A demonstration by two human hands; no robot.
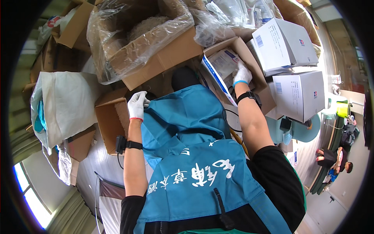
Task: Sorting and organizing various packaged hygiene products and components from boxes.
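My right hand (242,74), in a white glove with a blue cuff, reaches into an open cardboard box (260,74). Its fingers are closed at the edge of a clear plastic packet (226,64) with blue and white print. A white carton flap or sleeve with a blue edge (218,80) stands along the box's left side. My left hand (138,105) wears a white glove with a red cuff and hovers beside my blue apron (187,109). Its fingers are loosely bent and somewhat apart, with nothing visible in them. A small cardboard box (111,117) sits just left of it.
A large plastic-lined carton (159,62) stands ahead. Two white boxes (286,46) are stacked at the right, near a blue-green stool (302,130). A white sack (68,105) is at the left. Clear bags (237,13) lie at the back. Another person (342,162) sits far right.
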